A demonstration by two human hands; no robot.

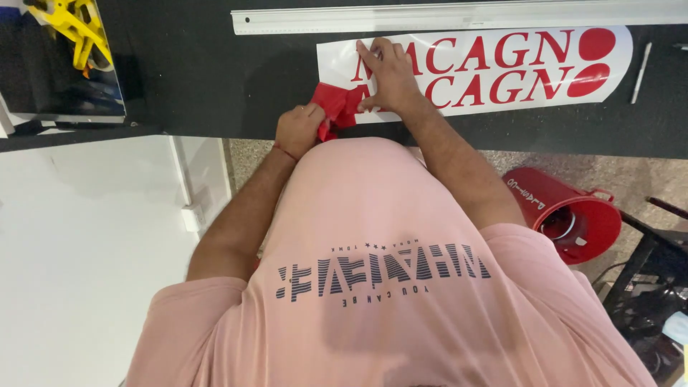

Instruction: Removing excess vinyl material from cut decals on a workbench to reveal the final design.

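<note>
A long white sheet point(616, 72) with two rows of big red cut letters and two red ovals lies on a black table point(201, 79). My right hand point(387, 75) rests flat on the sheet's left end, its fingers spread over the first letters. A crumpled strip of red vinyl point(337, 104) runs from that end toward my body. My left hand point(297, 129) is closed on the strip at the table's near edge. Where the strip joins the sheet is hidden under my right hand.
A long metal ruler point(459, 18) lies beyond the sheet, and a thin white pen-like tool point(640, 72) lies to its right. A red bucket point(573, 215) stands on the floor at my right. Yellow tools point(75, 32) sit at the far left above a white surface point(86, 251).
</note>
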